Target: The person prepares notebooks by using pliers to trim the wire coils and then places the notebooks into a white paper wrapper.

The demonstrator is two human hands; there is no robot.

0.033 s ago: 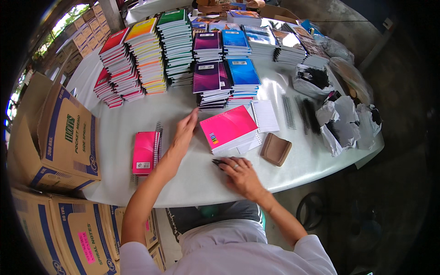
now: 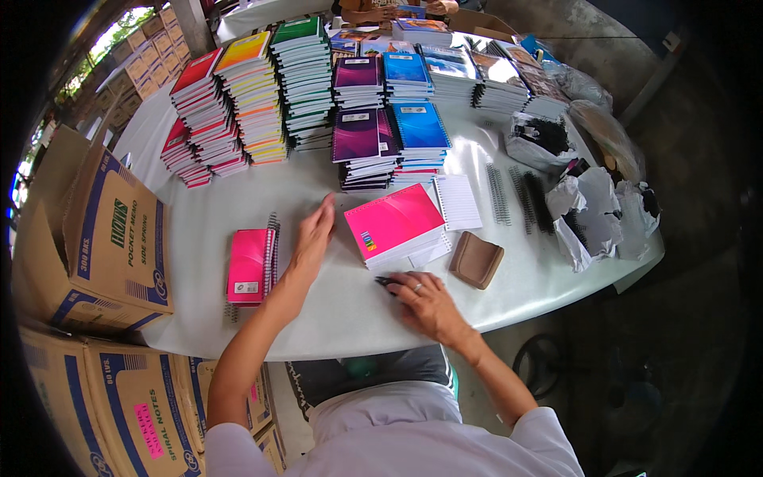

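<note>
A stack of pink-covered notebooks point(image 2: 395, 224) lies in front of me, its cover facing up and its white pages showing at the near side. My left hand point(image 2: 316, 232) is open just left of that stack, fingers stretched forward and apart from it. Below the stack, my right hand point(image 2: 427, 304) rests low over the table, closed around a small black tool point(image 2: 386, 281); most of the tool is hidden in the palm. Left of my left forearm lies a small pile of pink spiral notebooks point(image 2: 251, 266) with wire coils along its right side.
Tall stacks of red, yellow, green, purple and blue notebooks point(image 2: 424, 126) line the far side. To the right are a brown block-like object point(image 2: 476, 260), loose wire coils point(image 2: 499, 195) and crumpled white wrapping point(image 2: 588, 211). Cardboard boxes point(image 2: 119, 230) stand left. Another person's hands point(image 2: 441, 7) show at the top.
My left hand has drawn slightly left, away from the pink stack. The right hand has shifted only a little, keeping the black tool.
</note>
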